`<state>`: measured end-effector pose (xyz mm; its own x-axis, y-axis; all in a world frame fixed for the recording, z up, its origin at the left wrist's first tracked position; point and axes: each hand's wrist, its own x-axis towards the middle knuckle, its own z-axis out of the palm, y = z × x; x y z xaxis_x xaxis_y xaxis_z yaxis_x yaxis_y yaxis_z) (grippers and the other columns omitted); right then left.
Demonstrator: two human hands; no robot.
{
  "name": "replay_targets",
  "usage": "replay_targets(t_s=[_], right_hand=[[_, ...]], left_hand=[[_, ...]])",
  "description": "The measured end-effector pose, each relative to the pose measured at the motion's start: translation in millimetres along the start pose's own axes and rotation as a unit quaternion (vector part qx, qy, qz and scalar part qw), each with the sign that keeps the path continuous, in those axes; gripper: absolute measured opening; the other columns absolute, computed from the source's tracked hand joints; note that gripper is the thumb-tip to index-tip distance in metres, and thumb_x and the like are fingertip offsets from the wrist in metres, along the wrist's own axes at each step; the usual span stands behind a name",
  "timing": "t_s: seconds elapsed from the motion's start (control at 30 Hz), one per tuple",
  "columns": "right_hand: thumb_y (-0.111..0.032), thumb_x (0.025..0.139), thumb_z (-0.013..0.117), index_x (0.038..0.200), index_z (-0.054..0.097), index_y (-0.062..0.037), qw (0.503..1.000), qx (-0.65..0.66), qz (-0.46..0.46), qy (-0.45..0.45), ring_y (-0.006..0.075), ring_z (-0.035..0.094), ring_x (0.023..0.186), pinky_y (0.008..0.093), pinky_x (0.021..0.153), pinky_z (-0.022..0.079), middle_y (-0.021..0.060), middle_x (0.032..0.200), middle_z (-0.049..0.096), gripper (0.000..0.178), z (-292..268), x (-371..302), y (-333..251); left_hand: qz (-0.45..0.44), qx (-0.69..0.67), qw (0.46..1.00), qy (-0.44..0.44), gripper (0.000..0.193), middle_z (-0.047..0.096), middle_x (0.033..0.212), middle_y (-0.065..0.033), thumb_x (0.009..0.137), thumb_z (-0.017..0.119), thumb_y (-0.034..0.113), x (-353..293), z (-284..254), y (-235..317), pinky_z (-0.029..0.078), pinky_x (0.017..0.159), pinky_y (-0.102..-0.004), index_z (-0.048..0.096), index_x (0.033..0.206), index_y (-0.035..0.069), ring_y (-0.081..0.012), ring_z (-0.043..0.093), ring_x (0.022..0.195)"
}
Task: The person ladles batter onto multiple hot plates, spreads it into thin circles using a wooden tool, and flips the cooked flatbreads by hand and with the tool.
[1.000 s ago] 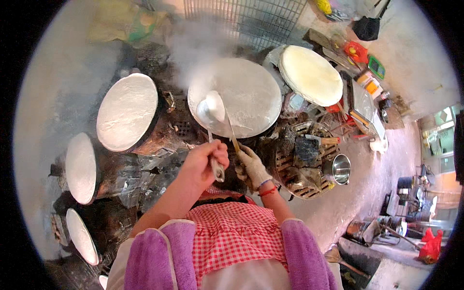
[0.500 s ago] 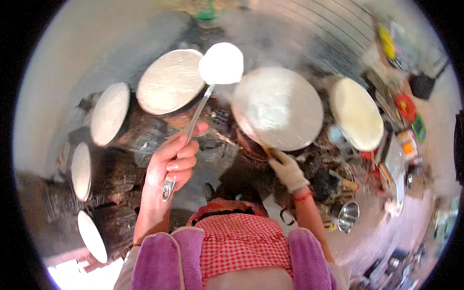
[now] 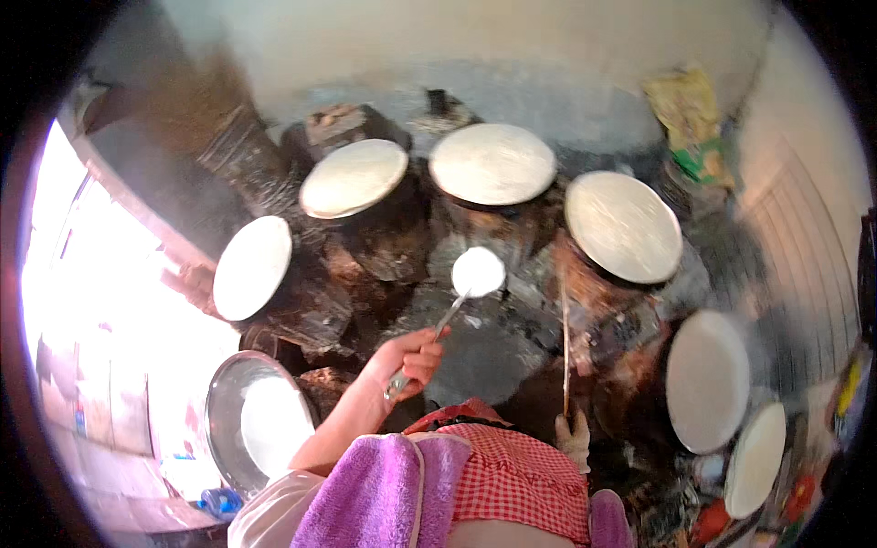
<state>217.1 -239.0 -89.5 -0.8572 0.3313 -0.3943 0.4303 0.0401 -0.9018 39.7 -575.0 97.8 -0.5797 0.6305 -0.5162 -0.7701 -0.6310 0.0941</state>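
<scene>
Metal ladle (image 3: 461,297) gripped, thin stick (image 3: 565,342) held upright.
Left hand (image 3: 406,359) fingers wrap closed around the ladle's handle, its white-filled bowl toward one o'clock; the gloved right hand (image 3: 575,438) clasps the stick's lower end, round white griddles (image 3: 491,163) ringing both.

We have swung left. Our left hand (image 3: 406,358) lowered the ladle (image 3: 477,272); our right hand (image 3: 574,437) now holds the stick (image 3: 565,342) upright.
</scene>
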Motion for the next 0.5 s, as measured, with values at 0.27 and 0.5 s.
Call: replay_targets(t_s=[0.27,0.5], right_hand=[[-0.02,0.097,0.062,0.148,0.045,-0.0065,0.976,-0.112,-0.115,-0.148,0.0281,0.054,0.126,0.0379,0.108,0.04,0.0128,0.139,0.056,0.055,180,111,-79],[-0.021,0.095,0.061,0.141,0.052,-0.0101,0.934,-0.204,-0.255,-0.142,0.0357,0.059,0.123,0.0415,0.1,0.048,0.0197,0.139,0.056,0.048,333,238,-202]], left_hand=[[0.101,-0.244,0.962,-0.071,0.029,0.036,0.073,0.0015,0.107,0.045,0.014,-123,-124,88,0.031,0.039,-0.0187,0.05,0.132,0.001,-0.0045,0.034,0.051],[0.252,-0.153,0.954,-0.046,0.037,0.037,0.073,0.0003,0.104,0.046,0.01,-160,-137,162,0.028,0.036,-0.0189,0.048,0.141,0.003,-0.0049,0.034,0.049]])
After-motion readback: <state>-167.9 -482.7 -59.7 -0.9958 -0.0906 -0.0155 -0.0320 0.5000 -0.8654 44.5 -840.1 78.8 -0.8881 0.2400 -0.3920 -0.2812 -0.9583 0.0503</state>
